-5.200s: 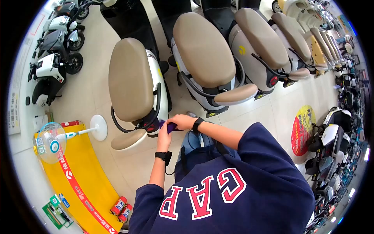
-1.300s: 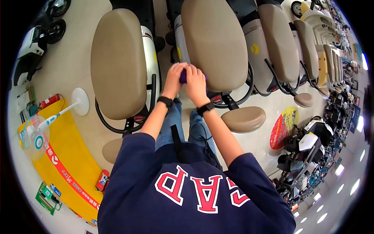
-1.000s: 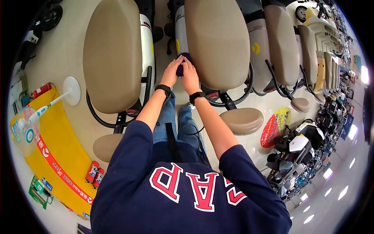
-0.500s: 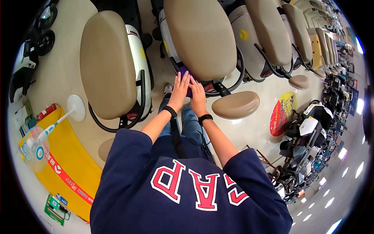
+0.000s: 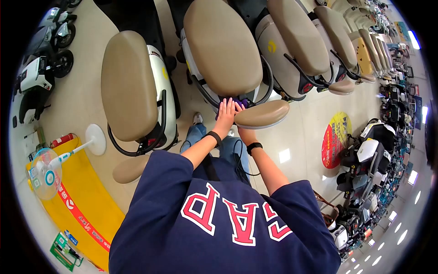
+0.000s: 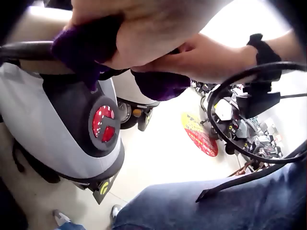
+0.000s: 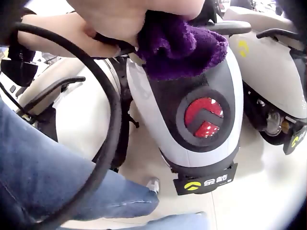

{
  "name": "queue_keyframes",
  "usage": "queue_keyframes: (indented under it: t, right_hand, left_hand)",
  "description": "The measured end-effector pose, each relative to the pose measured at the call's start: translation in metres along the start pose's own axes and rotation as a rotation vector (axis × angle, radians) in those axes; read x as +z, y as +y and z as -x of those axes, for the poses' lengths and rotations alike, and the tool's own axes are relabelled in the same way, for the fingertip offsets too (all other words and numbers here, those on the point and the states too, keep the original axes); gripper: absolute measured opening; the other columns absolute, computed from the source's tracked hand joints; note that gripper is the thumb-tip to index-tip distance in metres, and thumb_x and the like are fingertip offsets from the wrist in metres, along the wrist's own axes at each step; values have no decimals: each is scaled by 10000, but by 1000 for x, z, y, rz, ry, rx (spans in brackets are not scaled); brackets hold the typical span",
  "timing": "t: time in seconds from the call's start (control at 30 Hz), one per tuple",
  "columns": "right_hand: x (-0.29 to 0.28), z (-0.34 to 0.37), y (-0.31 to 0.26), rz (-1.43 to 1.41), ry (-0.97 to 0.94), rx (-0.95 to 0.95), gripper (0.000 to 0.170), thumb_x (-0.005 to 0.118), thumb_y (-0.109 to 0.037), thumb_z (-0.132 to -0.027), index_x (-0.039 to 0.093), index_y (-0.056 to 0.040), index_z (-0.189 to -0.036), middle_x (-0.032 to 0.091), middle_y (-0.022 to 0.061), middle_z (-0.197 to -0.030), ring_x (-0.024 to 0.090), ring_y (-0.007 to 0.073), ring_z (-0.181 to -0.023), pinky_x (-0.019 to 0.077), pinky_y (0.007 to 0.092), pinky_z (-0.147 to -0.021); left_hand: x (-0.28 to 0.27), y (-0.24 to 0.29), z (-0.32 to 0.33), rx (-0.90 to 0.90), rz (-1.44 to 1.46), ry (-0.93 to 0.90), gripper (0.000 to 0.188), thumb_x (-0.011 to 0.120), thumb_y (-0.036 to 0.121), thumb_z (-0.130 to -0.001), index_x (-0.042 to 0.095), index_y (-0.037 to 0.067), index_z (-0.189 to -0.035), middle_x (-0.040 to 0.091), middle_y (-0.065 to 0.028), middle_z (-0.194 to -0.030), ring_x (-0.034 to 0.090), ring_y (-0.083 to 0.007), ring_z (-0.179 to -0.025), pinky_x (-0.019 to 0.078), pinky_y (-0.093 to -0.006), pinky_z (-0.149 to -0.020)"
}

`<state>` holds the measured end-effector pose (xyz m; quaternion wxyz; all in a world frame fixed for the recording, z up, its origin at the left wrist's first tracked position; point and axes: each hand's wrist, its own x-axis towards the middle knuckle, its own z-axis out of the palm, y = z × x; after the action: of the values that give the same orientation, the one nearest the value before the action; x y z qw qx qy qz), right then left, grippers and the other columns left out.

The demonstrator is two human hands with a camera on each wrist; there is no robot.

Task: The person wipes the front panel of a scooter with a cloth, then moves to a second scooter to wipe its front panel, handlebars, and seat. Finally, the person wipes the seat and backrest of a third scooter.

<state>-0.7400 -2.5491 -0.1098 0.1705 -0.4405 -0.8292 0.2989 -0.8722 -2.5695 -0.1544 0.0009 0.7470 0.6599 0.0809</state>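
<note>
Both hands are at a purple fluffy cloth point(image 7: 184, 55) over the tail of a grey scooter with a tan seat point(image 5: 223, 50). My left hand point(image 5: 225, 115) lies on the cloth with its fingers straight and slightly spread. Beside it, my right hand point(image 5: 247, 134) also presses the cloth, partly hidden behind the tan backrest pad point(image 5: 263, 113). The right wrist view shows the cloth bunched under that hand, above the round red tail light point(image 7: 205, 118). A black grab rail point(image 5: 269, 77) curves round the rear of the seat.
Another tan-seated scooter point(image 5: 130, 86) stands close on the left, more in a row on the right. A standing fan point(image 5: 47, 176) and a yellow mat point(image 5: 86, 166) are at the left. A red-and-yellow floor sticker point(image 5: 336, 139) lies on the right.
Both hands gripped the cloth near the left scooter, then moved to the middle scooter's side beneath its seat. Now they and the cloth have shifted back to its tail, by the backrest.
</note>
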Motion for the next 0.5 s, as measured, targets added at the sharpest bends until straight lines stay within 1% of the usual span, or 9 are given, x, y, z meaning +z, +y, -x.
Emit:
queue_keyframes:
  t: [0.07, 0.17, 0.2, 0.23, 0.3, 0.33, 0.43, 0.47, 0.5]
  right_hand:
    - [9, 2, 6, -1, 30, 9, 532, 535, 54, -916, 527, -83, -1430, 410, 77, -1592, 366, 340, -1463, 274, 486, -1194]
    - [8, 10, 5, -166, 59, 40, 616, 544, 64, -901, 457, -86, -1491, 407, 90, -1592, 378, 353, -1448, 293, 480, -1181]
    - [5, 14, 7, -72, 22, 11, 710, 516, 125, -848, 413, -75, -1521, 427, 119, -1573, 405, 368, -1419, 322, 441, -1173]
    - [7, 20, 17, -67, -13, 3, 714, 520, 118, -839, 413, -71, -1519, 431, 140, -1563, 406, 378, -1414, 329, 447, -1169]
    - [11, 27, 42, -50, -93, -23, 723, 529, 105, -821, 415, -61, -1515, 441, 180, -1542, 407, 397, -1405, 342, 460, -1160]
    - [4, 29, 49, -4, -136, -44, 632, 606, 9, -820, 478, -19, -1438, 497, 267, -1443, 456, 453, -1316, 375, 500, -1111]
    - [-21, 22, 70, -67, -367, -43, 527, 616, -1, -807, 545, 21, -1329, 569, 293, -1323, 514, 473, -1233, 414, 510, -1068]
    - [-28, 21, 75, -68, -263, -211, 471, 623, -3, -796, 577, 25, -1263, 602, 295, -1251, 536, 482, -1192, 433, 521, -1041]
    - [-34, 19, 79, -74, -292, -228, 500, 621, 14, -788, 566, 14, -1285, 595, 284, -1272, 532, 474, -1206, 439, 513, -1044]
  left_hand:
    - [-2, -2, 1, 26, 21, -27, 650, 529, 92, -899, 338, -48, -1505, 329, -237, -1577, 301, -462, -1462, 271, -522, -1225]
    - [-7, 3, 9, 2, 72, -35, 659, 517, 57, -892, 314, -49, -1510, 331, -245, -1569, 309, -474, -1450, 278, -532, -1219]
    - [-5, 5, 7, -16, 104, -20, 662, 514, 48, -890, 307, -48, -1511, 330, -248, -1568, 309, -477, -1447, 279, -536, -1218]
    - [-9, 7, 10, 26, -22, 4, 616, 508, 110, -911, 357, -28, -1492, 381, -245, -1540, 344, -468, -1440, 293, -547, -1206]
    - [-9, 19, 13, -5, -55, 25, 630, 506, 103, -909, 341, -17, -1504, 372, -242, -1546, 337, -476, -1440, 294, -552, -1205]
    - [-8, 25, 16, -51, 44, 66, 641, 504, 94, -910, 321, -22, -1513, 360, -246, -1551, 333, -481, -1440, 294, -555, -1205]
    - [-9, 47, 19, -187, 225, 120, 601, 484, 77, -945, 324, -32, -1514, 348, -272, -1551, 303, -499, -1450, 263, -538, -1222]
    - [-10, 53, 17, -267, 382, 117, 607, 473, 83, -954, 312, -22, -1530, 350, -263, -1556, 300, -482, -1455, 254, -520, -1227]
    - [-12, 61, 16, -345, 543, 110, 613, 463, 90, -963, 301, -12, -1546, 351, -254, -1561, 298, -466, -1460, 245, -503, -1232]
